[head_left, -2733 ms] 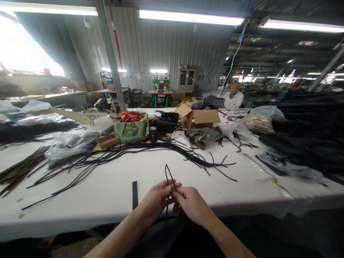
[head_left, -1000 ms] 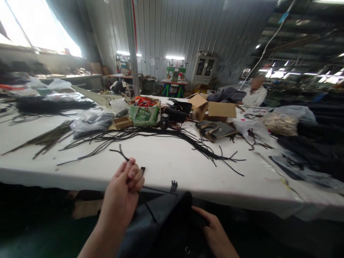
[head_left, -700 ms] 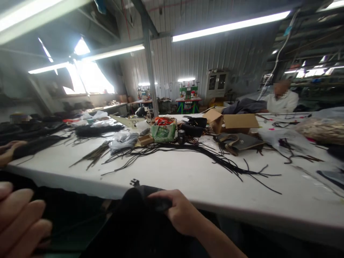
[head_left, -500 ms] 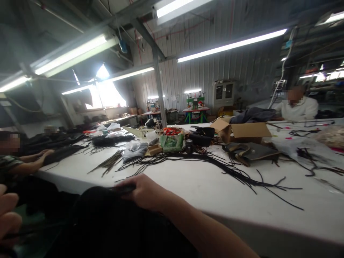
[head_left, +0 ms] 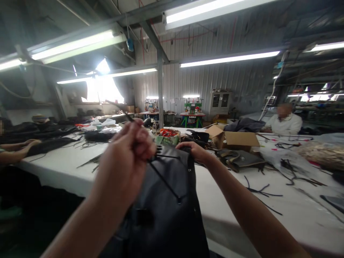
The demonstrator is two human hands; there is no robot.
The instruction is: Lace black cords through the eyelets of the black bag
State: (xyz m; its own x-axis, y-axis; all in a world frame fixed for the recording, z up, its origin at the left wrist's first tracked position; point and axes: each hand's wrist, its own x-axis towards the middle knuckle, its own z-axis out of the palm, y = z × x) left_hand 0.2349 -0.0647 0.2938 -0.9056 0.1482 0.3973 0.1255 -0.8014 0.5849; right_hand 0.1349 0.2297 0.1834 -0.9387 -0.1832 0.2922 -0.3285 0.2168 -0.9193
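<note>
My left hand [head_left: 123, 161] is raised and shut on a thin black cord [head_left: 163, 177]. One cord end sticks up past my fingers to the upper left, and another length runs down across the front of a black bag [head_left: 163, 211] to a small eyelet. My right hand [head_left: 193, 152] grips the bag's top edge, holding the bag upright in front of me. A small black comb-like fitting [head_left: 159, 152] sits at the bag's top edge next to my left hand. The bag's lower part drops out of view.
The long white work table [head_left: 223, 218] holds loose black cords [head_left: 262, 191], a cardboard box [head_left: 238, 139], a green carton [head_left: 168, 138] and plastic bags. A co-worker in white [head_left: 282, 123] sits at the far right. Another person's hands [head_left: 27, 145] work at the far left.
The bag has risen from below the table edge to stand upright in my right hand. My left hand has moved up with the cord, and the view has shifted.
</note>
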